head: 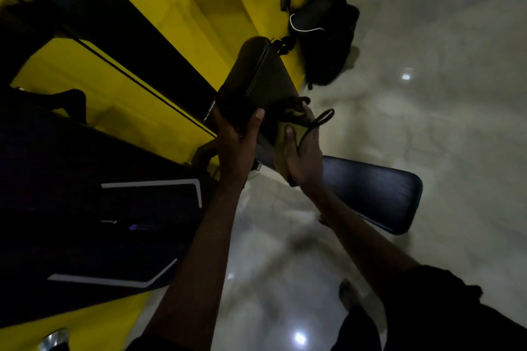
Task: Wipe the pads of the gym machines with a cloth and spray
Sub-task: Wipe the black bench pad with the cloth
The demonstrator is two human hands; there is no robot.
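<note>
Two bare forearms are reaching up from the lower edge of the view, and a bare foot [348,293] is standing on the floor beneath the right one. The left hand [236,137] is clasping the near end of a dark, rounded, upholstered machine pad [256,74], its thumb lying on the face and its fingers wrapping behind. The right hand [306,151] is pinching a yellowish-green cloth [297,123] under its thumb, holding it against the pad just beside that clasp. A thin dark looped cord [322,120] is hanging over the right hand, right at the grip. No spray bottle is showing.

The cord is probably going to snag or drag as the cloth travels, and with only the thumb pinning it the cloth may be slipping loose. The dim light is likely hiding missed patches.

Below the grip, a long dark-blue padded bench [370,194] is jutting out to the right. Beyond the grip, a black fabric bag [325,40] is sitting where the bright yellow wall [128,88] meets the glossy pale marbled floor [427,122], which is reflecting lights
</note>
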